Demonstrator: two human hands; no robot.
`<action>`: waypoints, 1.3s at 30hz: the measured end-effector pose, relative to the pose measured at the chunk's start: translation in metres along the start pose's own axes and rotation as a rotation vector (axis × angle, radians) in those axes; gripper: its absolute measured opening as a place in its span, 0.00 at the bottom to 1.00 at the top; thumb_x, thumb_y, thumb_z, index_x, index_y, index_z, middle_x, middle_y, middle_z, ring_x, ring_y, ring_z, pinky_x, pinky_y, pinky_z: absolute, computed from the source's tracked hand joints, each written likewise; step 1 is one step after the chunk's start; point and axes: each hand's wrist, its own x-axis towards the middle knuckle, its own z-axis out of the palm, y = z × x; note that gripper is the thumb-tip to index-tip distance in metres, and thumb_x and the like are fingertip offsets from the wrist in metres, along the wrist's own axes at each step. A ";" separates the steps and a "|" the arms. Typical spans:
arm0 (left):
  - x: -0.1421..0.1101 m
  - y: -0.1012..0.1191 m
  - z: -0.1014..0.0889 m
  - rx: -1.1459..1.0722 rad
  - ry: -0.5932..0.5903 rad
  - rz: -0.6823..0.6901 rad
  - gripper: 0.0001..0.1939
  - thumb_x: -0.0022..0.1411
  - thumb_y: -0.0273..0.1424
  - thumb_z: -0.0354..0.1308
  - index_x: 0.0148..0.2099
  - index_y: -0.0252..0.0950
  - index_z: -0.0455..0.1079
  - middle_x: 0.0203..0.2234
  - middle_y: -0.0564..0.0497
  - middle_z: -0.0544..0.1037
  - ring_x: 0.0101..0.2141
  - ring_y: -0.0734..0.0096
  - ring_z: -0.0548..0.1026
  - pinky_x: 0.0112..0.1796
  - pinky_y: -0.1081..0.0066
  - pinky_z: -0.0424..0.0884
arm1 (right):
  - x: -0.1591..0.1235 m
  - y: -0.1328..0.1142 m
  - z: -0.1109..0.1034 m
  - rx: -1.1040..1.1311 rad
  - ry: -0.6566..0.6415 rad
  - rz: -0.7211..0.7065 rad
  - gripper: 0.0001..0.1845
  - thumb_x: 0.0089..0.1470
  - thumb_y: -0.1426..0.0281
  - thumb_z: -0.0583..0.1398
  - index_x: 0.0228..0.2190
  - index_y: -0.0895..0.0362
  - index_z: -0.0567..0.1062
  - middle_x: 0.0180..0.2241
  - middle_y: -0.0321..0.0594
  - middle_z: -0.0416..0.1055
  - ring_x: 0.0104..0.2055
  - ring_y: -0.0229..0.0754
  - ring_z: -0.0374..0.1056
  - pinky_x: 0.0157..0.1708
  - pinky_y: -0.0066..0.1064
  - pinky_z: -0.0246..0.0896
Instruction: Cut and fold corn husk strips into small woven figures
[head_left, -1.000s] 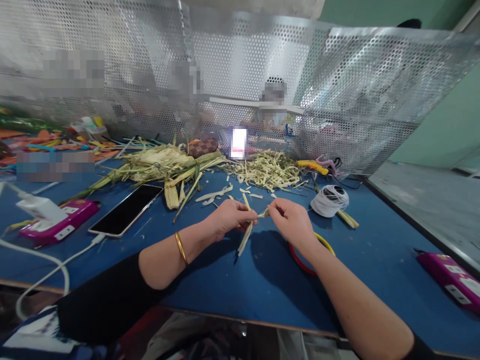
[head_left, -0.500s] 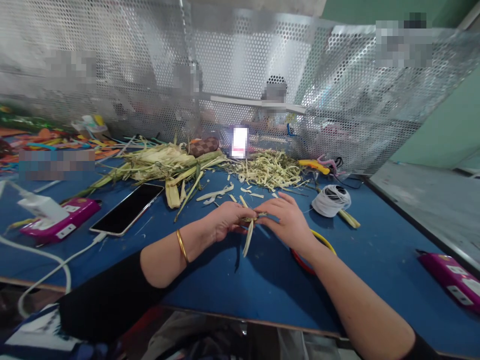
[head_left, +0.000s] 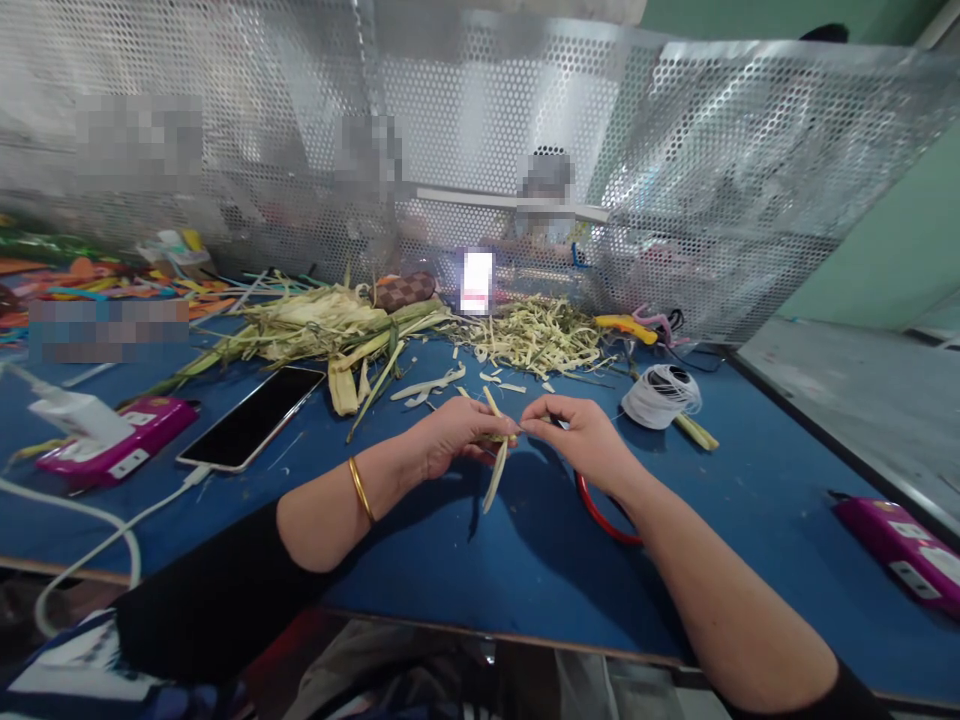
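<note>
Pale husk strips point(head_left: 496, 480) are pinched in my left hand point(head_left: 459, 436), its thumb and fingers closed on them. One long strip hangs below the fingers and another end sticks up above. My right hand point(head_left: 574, 437) is beside it, slightly apart, thumb and forefinger pressed together close to the strips. What that pinch holds is too small to make out. Under my right wrist lies a red ring-shaped thing point(head_left: 604, 520), partly hidden by the forearm. A spool of white cord point(head_left: 654, 398) stands to the right of my right hand.
Behind the hands are a heap of husks point(head_left: 315, 322) and a pile of shredded strips point(head_left: 540, 338). A phone point(head_left: 255, 418) and purple power strip point(head_left: 161, 425) lie left; another power strip point(head_left: 900, 550) is right. A perforated metal screen point(head_left: 480, 110) borders the table's back.
My right hand has drawn slightly back from the strips, its fingers going from spread over them to a tight pinch. My left hand stays nearly in place with the strips.
</note>
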 end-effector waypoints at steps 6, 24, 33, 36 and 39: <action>0.001 -0.001 -0.002 -0.027 -0.048 -0.009 0.17 0.42 0.37 0.69 0.33 0.31 0.75 0.28 0.47 0.79 0.26 0.74 0.73 0.30 0.73 0.69 | 0.002 0.006 0.000 -0.099 0.018 -0.006 0.08 0.52 0.67 0.56 0.25 0.56 0.72 0.24 0.35 0.71 0.29 0.39 0.63 0.32 0.29 0.55; 0.003 -0.004 0.006 0.192 0.173 0.194 0.10 0.42 0.36 0.64 0.20 0.33 0.71 0.15 0.55 0.67 0.20 0.78 0.58 0.24 0.73 0.54 | 0.000 0.006 0.008 -0.244 0.110 -0.136 0.06 0.53 0.73 0.55 0.26 0.55 0.72 0.27 0.36 0.72 0.32 0.39 0.65 0.33 0.28 0.54; 0.005 -0.003 0.003 0.156 0.254 0.216 0.08 0.41 0.33 0.62 0.19 0.32 0.72 0.15 0.52 0.69 0.21 0.77 0.60 0.24 0.74 0.55 | -0.005 0.008 -0.011 -0.579 0.325 0.004 0.11 0.54 0.73 0.54 0.39 0.58 0.73 0.40 0.46 0.74 0.41 0.47 0.68 0.39 0.33 0.57; 0.005 -0.001 -0.001 0.111 0.285 0.205 0.07 0.42 0.32 0.62 0.20 0.33 0.72 0.15 0.53 0.69 0.20 0.78 0.59 0.23 0.74 0.54 | -0.029 0.011 -0.029 -0.727 0.220 0.142 0.11 0.55 0.69 0.55 0.41 0.58 0.71 0.39 0.46 0.72 0.40 0.46 0.69 0.36 0.32 0.57; 0.006 0.001 -0.004 0.087 0.299 0.174 0.08 0.43 0.33 0.62 0.19 0.33 0.71 0.14 0.54 0.66 0.19 0.78 0.57 0.22 0.74 0.52 | -0.055 0.016 -0.033 -0.900 0.030 0.320 0.16 0.53 0.68 0.57 0.44 0.60 0.70 0.40 0.49 0.71 0.38 0.49 0.69 0.33 0.33 0.55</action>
